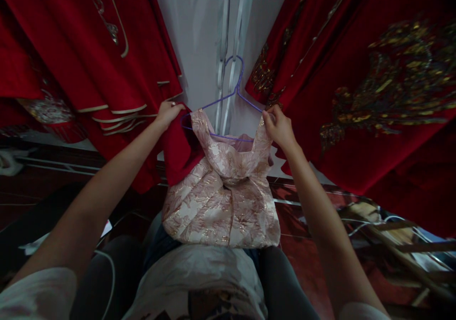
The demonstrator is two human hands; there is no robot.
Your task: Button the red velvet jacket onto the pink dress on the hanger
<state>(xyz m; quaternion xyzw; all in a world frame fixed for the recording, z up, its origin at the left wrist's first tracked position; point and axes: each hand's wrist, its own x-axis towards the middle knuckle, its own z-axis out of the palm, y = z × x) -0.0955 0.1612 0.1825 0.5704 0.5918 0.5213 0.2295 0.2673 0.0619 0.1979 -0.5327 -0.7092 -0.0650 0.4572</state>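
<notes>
At the left, beside hanging red garments (117,63), your left hand (170,115) pinches the top of a red cloth (178,144), thumb and fingers drawn together with hardly a gap, and the cloth drops against the dress's left side. In the middle, between your hands and above your lap, is the dress (221,206), with the purple hanger (238,88) in its neckline and the hanger's left end jutting past the strap. At the right, your right hand (280,126) pinches the right strap (262,129) near the hanger's end; whether it grips the hanger too, you cannot tell.
</notes>
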